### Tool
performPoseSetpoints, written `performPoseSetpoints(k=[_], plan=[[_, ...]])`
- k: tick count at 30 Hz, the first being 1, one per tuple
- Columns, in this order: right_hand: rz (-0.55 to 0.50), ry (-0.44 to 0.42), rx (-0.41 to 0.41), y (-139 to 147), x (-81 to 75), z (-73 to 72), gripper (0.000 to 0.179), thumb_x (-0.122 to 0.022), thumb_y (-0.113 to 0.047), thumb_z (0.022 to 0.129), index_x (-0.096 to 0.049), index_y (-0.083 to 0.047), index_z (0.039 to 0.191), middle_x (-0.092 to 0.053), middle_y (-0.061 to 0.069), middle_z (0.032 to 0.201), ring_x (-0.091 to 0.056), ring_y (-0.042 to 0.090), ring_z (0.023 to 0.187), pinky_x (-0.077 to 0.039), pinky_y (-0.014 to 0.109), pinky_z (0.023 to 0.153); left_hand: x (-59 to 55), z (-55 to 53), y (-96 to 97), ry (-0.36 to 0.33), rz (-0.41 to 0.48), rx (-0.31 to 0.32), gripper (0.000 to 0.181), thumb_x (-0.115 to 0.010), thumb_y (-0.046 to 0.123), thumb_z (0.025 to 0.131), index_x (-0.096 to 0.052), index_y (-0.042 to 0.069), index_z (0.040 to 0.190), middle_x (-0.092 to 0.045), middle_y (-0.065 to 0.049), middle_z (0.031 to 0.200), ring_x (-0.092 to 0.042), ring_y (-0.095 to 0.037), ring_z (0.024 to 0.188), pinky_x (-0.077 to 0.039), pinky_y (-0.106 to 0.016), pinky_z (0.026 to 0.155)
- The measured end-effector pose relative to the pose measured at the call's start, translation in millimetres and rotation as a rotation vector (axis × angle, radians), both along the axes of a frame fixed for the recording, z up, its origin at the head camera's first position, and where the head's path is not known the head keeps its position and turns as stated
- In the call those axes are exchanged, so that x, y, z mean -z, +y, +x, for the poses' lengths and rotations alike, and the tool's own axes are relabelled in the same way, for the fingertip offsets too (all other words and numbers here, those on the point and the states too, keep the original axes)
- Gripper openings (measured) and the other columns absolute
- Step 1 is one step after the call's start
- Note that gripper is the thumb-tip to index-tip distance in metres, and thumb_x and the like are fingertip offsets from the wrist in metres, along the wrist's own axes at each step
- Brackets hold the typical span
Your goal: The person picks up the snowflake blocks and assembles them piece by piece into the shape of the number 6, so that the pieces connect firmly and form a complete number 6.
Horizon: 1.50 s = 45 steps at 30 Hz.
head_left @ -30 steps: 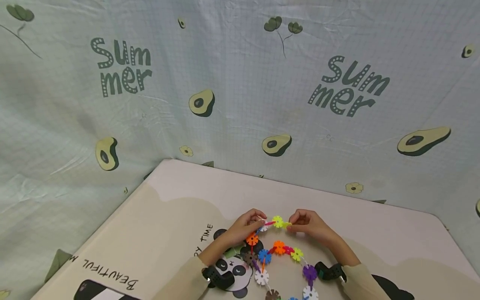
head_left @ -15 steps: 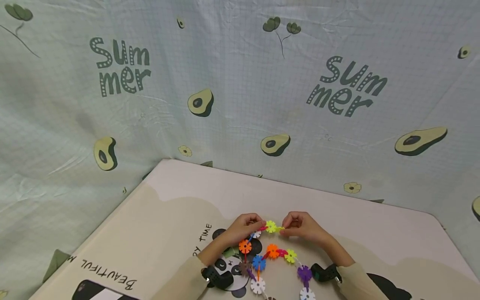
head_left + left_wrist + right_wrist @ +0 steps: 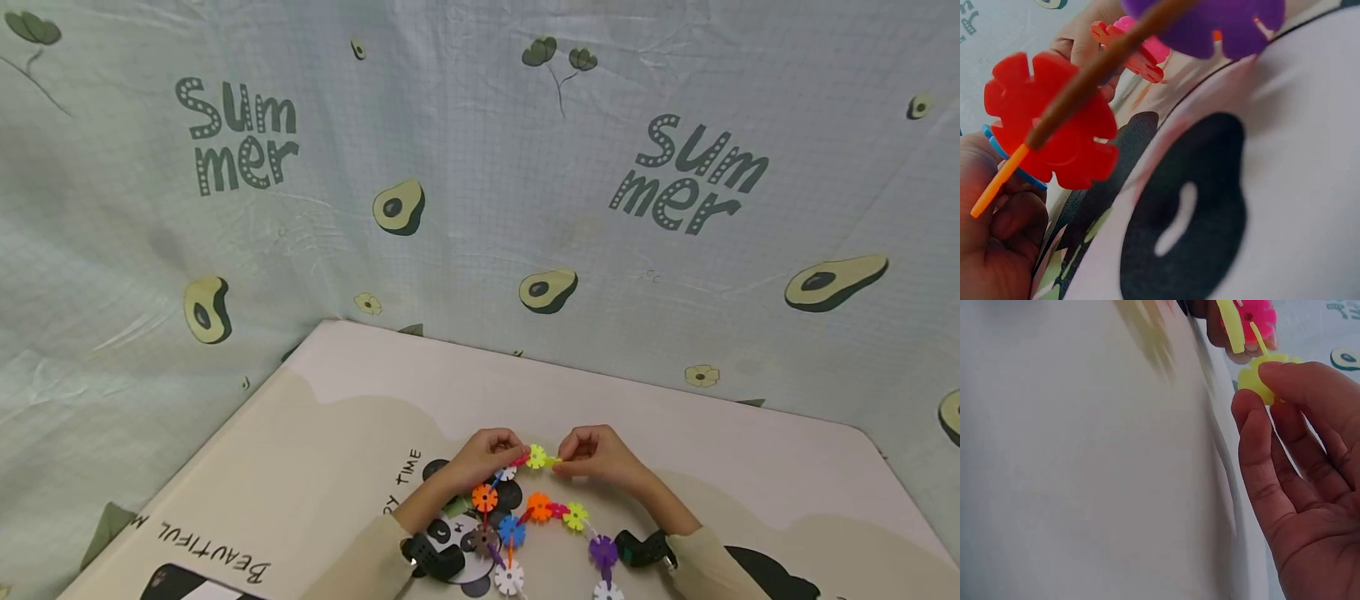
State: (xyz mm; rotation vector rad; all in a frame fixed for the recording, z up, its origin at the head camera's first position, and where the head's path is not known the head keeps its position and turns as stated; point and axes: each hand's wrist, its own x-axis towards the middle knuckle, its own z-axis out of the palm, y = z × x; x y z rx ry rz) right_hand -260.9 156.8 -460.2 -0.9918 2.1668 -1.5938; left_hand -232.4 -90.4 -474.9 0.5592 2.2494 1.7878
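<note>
My right hand pinches a yellow notched plastic disc between thumb and fingers. That disc joins another yellow notched disc in a chain of interlocked discs. On the other side of it, my left hand holds the chain around a pink disc. From there the chain runs down through an orange disc and a brown disc. A red disc fills the near part of the left wrist view, partly covering the hand behind it.
A curved chain section with a blue disc, an orange disc and a purple disc lies nearer the body, cut off by the frame's bottom. The table has a printed panda cover. A patterned curtain hangs behind it.
Both hands and the chain have shifted slightly left and down in the head view. The right hand has come a little closer to the left; both keep hold of the discs.
</note>
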Motion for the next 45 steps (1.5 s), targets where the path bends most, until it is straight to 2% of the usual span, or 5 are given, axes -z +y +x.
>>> performPoseSetpoints(k=[11,20,30,38,45], plan=[[-0.02,0.095,0.012,-5.1,3.1,-2.3,0.011,-0.077,0.003,0.079,-0.066,0.003,0.077,-0.068,0.017,0.081,-0.059,0.003,0.066,-0.053,0.022,0.06,-4.9,3.8,1.6,-0.006,-0.045,-0.037,0.021,-0.058,0.014,0.098,-0.065,-0.005,0.096,-0.053,0.003,0.071,-0.043,-0.009,0.062,-0.037,-0.018,0.058],[0.016,0.106,-0.043,-8.4,-0.4,-5.2,0.012,-0.077,0.002,0.079,-0.065,0.003,0.074,-0.067,0.019,0.081,-0.059,0.003,0.068,-0.053,0.022,0.059,-39.9,23.5,1.1,0.054,-0.08,-0.022,0.016,-0.059,0.005,0.095,-0.063,-0.009,0.088,-0.048,0.002,0.067,-0.04,-0.005,0.059,-0.035,-0.016,0.056],[0.03,0.04,-0.001,-6.7,3.7,-4.0,0.012,-0.076,0.002,0.081,-0.064,0.005,0.078,-0.068,0.01,0.082,-0.059,0.004,0.069,-0.052,0.021,0.064,-1.9,1.9,3.9,0.034,-0.075,-0.045,0.019,-0.059,0.014,0.097,-0.066,-0.004,0.092,-0.05,0.004,0.068,-0.042,-0.007,0.06,-0.035,-0.017,0.057],[0.074,0.017,0.034,2.3,4.7,-1.8,0.014,-0.073,-0.003,0.085,-0.061,0.004,0.084,-0.065,0.001,0.082,-0.056,0.005,0.066,-0.05,0.021,0.06,1.1,0.3,0.9,0.043,-0.04,-0.05,0.03,-0.051,0.026,0.102,-0.066,0.0,0.097,-0.055,0.001,0.08,-0.046,-0.009,0.067,-0.038,-0.02,0.06],[0.111,-0.013,0.117,14.5,0.4,-2.3,0.014,-0.074,-0.006,0.085,-0.062,0.002,0.086,-0.066,0.002,0.083,-0.06,0.008,0.068,-0.053,0.023,0.065,1.6,0.3,-0.5,0.027,0.067,-0.081,0.027,-0.051,0.018,0.102,-0.064,-0.006,0.108,-0.059,-0.011,0.086,-0.048,-0.011,0.071,-0.042,-0.02,0.062]])
